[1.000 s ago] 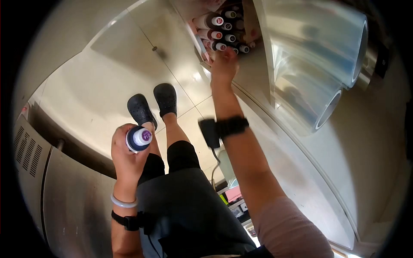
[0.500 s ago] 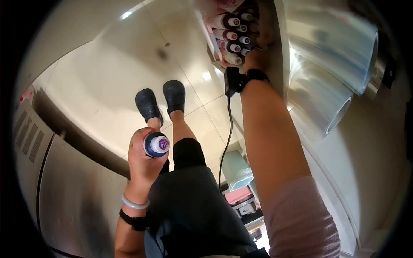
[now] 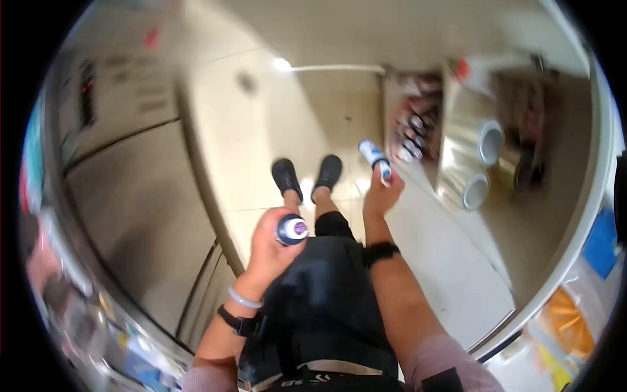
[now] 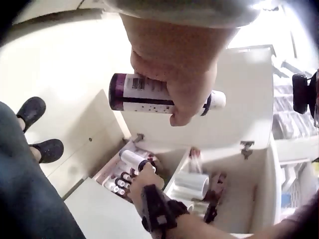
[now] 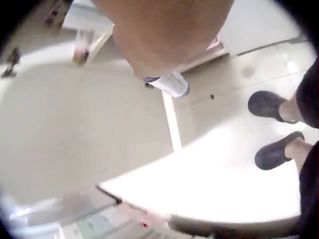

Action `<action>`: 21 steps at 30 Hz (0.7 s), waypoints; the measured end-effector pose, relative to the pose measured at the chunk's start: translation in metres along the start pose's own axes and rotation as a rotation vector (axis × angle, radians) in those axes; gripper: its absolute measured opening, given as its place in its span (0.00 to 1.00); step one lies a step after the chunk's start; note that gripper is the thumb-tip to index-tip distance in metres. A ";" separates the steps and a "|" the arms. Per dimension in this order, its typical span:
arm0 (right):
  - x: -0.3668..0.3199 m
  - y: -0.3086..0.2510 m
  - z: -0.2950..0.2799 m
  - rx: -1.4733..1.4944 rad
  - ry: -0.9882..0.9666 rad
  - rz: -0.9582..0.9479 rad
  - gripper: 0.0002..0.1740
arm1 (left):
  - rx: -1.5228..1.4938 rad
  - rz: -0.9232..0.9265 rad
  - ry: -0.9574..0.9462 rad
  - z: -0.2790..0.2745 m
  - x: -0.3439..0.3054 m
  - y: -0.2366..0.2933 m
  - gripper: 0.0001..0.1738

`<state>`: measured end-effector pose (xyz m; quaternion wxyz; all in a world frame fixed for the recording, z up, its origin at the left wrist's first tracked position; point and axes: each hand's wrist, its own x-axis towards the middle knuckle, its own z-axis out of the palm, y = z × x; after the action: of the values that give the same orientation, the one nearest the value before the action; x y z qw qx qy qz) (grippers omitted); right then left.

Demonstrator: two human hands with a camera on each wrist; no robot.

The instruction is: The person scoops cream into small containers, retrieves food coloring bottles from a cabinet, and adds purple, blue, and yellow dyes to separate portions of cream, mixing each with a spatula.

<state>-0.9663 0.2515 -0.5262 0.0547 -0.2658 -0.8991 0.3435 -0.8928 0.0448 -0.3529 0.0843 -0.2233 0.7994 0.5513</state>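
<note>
In the head view my left hand grips a dark bottle, its white cap with a purple label facing up. The left wrist view shows that bottle lying level in the fingers, with a barcode and a purple band at its base. My right hand holds a second bottle, white with blue, by its cap end. Its white body juts past the hand in the right wrist view. Below and beside it, several capped bottles lie stacked in an open cabinet compartment.
Two clear film rolls lie in the neighbouring compartment, beyond a divider. A white panel spans the right side near the right arm. Metal cabinet fronts stand on the left. Feet in black clogs are on the tiled floor.
My right hand has come out of the compartment with a white and blue bottle. The left hand still grips its bottle. The head view has shifted, taking in more on both sides.
</note>
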 end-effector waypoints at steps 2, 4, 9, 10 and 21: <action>-0.041 -0.047 -0.029 0.063 -0.233 -0.166 0.20 | -0.045 0.023 0.094 -0.035 -0.037 0.005 0.24; -0.081 -0.087 -0.054 0.179 -0.384 -0.233 0.19 | -0.132 -0.048 0.204 -0.067 -0.074 0.010 0.23; -0.162 -0.164 -0.116 0.318 -0.784 -0.589 0.18 | 0.002 0.072 0.109 -0.141 -0.149 -0.010 0.23; -0.176 -0.174 -0.127 0.341 -0.865 -0.676 0.18 | 0.062 0.109 0.069 -0.150 -0.163 -0.014 0.22; -0.230 -0.161 -0.149 0.501 -1.582 -0.017 0.18 | 0.079 0.041 -0.179 -0.133 -0.245 -0.032 0.23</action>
<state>-0.7994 0.1201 -0.2897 -0.5336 0.0810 -0.5709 0.6187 -0.6466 -0.0220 -0.2360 0.1527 -0.1531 0.8143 0.5387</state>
